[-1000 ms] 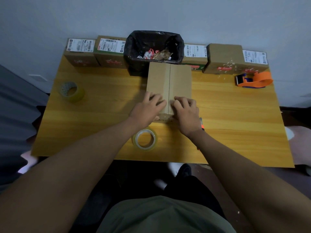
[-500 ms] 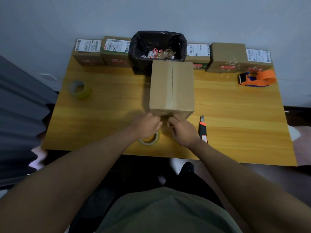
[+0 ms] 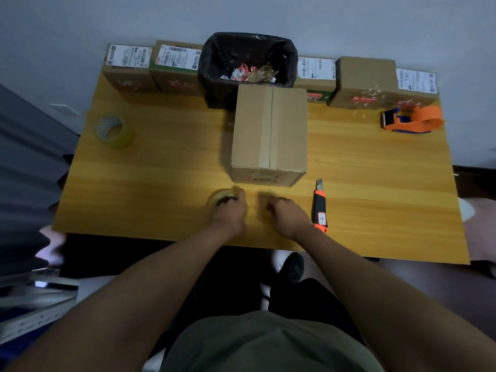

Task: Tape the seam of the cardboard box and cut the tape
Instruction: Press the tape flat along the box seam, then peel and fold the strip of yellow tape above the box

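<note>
- Box (image 3: 269, 130) seam looks untaped; taping and cutting are left
- left hand (image 3: 228, 215) grips tape roll (image 3: 220, 197); right hand (image 3: 288, 216) loosely curled, empty; knife (image 3: 320, 208) untouched on bench (image 3: 166, 167)

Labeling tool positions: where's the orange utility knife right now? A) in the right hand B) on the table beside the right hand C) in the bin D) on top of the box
B: the utility knife lies on the table just right of the right hand, untouched.
</note>
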